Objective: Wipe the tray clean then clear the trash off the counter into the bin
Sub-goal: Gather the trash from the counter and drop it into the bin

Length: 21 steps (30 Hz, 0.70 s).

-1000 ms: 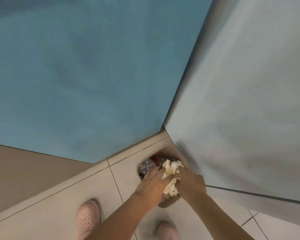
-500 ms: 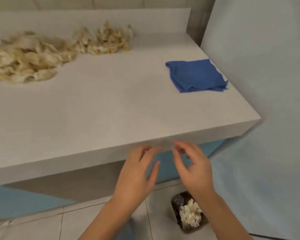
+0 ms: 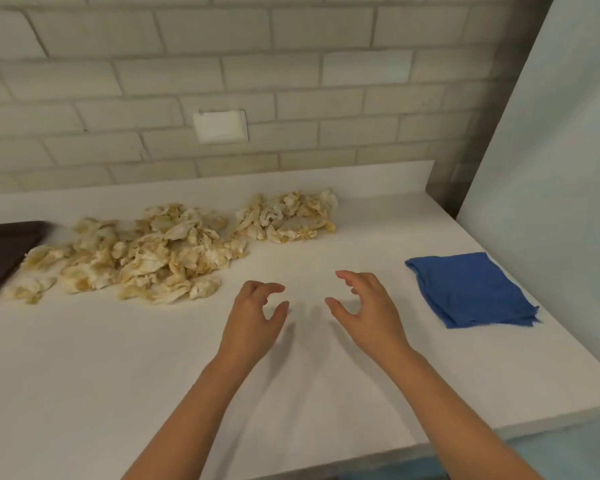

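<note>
Both hands are over the middle of the white worktop (image 3: 118, 358) and hold nothing. The left hand (image 3: 253, 320) has its fingers loosely curved and apart, the thumb pointing to the right. The right hand (image 3: 364, 313) mirrors it, with fingers bent a little and the thumb pointing to the left. There is a gap between the two hands, and their shadows fall on the surface under them. I cannot tell if the fingertips touch the worktop.

The trash lies near the back edge. The large heap of crumpled, yellow-stained paper (image 3: 146, 258) spreads toward the left side. A smaller heap (image 3: 288, 220) is just beside it, closer to the back edge. The dark brown tray (image 3: 0, 251) is at the left edge of the worktop, only partly in view, with the large heap close to its corner. A folded blue cloth (image 3: 468, 289) lies flat near the right edge, well apart from the paper.
</note>
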Available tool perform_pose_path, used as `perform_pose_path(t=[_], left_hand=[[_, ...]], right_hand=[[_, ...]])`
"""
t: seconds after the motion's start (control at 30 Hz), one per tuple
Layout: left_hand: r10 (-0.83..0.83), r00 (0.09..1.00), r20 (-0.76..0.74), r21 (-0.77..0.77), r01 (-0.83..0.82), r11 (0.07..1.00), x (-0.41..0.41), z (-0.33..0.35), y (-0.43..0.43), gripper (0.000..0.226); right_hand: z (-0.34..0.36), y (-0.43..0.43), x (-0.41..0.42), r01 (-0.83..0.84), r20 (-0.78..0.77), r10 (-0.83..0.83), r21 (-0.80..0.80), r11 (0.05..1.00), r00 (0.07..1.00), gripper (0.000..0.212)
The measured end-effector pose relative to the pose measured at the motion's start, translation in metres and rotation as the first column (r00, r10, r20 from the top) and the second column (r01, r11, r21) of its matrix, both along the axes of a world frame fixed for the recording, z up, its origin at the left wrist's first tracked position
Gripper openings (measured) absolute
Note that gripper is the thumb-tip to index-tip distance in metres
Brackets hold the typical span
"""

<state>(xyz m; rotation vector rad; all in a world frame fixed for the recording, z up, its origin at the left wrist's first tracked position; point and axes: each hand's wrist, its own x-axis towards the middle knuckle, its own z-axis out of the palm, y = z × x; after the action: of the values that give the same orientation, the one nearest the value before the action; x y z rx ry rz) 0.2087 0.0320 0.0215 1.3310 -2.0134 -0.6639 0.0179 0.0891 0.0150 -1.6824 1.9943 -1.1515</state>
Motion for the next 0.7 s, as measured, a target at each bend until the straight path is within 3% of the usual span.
perform_pose_path(t=[0.3,0.47,0.6,0.7], left_hand=[[0.055,0.997,0.054,0.055,-0.058,0.997,-0.032,0.012,-0.115,0.024],[0.066,0.988,0.143,-0.031,-0.062,0.998,-0.062,0.023,-0.183,0.024],[0.055,0.978,0.200,-0.035,-0.049,0.998,-0.086,0.022,-0.230,0.031],[0.019,0.924,0.383,-0.044,-0.003,0.999,-0.103,0.020,-0.263,0.050]], right_hand=[[0.021,-0.153,-0.062,0.025,-0.112,-0.020,0.035,0.999,0.993,0.044],[0.025,-0.251,-0.082,0.049,-0.323,-0.002,0.135,0.990,0.946,0.048],[0.006,-0.312,-0.091,0.030,-0.370,0.071,0.260,0.965,0.926,0.066],[-0.010,-0.342,-0.095,0.009,-0.364,0.121,0.336,0.942,0.923,0.084]])
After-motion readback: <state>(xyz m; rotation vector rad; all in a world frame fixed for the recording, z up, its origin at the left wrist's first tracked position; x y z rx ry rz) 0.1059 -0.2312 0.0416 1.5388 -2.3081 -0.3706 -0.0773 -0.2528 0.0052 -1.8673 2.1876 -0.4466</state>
